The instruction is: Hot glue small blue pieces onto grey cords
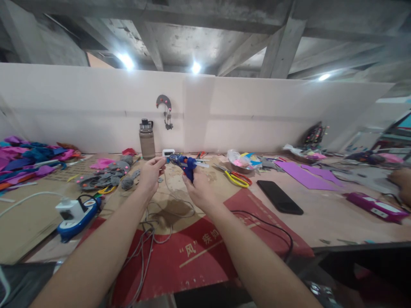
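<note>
My right hand (199,186) is wrapped round the handle of a blue hot glue gun (183,162), held above the middle of the table. A clear glue stick (202,165) pokes out of its back end, and its nozzle points left. Close to the nozzle, my left hand (154,170) is closed in a pinch; what sits between its fingertips is too small to make out. Below both hands, a thin grey cord (170,192) runs down in loose loops over the brown and red paper (199,261).
Left lie grey felt pieces (104,175), coloured scraps (35,158) and a blue power strip (78,220). A bottle (147,141) stands behind. Right are yellow-handled pliers (236,179), a phone (278,196), purple sheets (305,174), a magenta box (375,207) and another person's hand (401,182).
</note>
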Tool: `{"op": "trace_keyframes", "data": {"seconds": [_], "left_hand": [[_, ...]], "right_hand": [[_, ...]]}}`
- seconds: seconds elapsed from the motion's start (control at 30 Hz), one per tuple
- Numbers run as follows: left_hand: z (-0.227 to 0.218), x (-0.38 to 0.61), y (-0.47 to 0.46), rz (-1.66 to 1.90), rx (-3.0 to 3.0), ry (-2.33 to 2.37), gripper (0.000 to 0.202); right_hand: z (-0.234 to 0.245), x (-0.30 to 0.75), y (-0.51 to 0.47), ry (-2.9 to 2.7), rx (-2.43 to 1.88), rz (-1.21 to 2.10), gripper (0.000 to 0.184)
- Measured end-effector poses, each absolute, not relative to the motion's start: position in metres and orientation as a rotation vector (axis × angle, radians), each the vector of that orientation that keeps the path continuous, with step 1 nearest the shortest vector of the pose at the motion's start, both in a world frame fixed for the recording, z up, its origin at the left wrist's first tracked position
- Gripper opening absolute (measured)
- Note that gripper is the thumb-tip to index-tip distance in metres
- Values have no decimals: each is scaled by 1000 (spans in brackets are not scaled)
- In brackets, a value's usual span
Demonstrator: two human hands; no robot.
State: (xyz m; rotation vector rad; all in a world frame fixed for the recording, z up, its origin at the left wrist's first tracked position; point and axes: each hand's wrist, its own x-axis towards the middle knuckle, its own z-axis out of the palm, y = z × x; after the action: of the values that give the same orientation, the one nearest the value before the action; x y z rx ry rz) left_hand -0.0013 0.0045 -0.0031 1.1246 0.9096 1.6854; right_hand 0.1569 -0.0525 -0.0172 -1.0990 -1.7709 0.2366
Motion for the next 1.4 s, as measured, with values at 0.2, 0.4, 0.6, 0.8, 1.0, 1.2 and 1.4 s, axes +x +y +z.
{"op": "trace_keyframes", "data": {"seconds": [0.2, 0.4, 0.6, 0.8, 1.0, 1.2, 1.4], "left_hand": [[0, 0, 1, 1726, 1128, 920, 26], [2, -1, 2, 1728, 1094, 907, 30], [1, 0, 2, 1722, 1079, 907, 28], [0, 0, 2, 1712, 1081, 888, 27], [1, -1, 3, 1738, 1051, 862, 26], [2, -1, 3, 1757, 1073, 858, 26], [1, -3, 4, 1747, 1072, 889, 29]], "right_hand": [[-15, 157, -54, -1767, -1093, 237, 37], [-17, 157, -53, -1748, -1099, 238, 37], [-18, 158, -52, -1755, -1113, 237, 38], [-18, 157, -52, -1751, -1121, 244, 39], [-18, 158, -52, -1751, -1119, 248, 38], [-17, 158, -53, -1759, -1106, 231, 37], [-17, 158, -52, -1741, -1115, 232, 35]]}}
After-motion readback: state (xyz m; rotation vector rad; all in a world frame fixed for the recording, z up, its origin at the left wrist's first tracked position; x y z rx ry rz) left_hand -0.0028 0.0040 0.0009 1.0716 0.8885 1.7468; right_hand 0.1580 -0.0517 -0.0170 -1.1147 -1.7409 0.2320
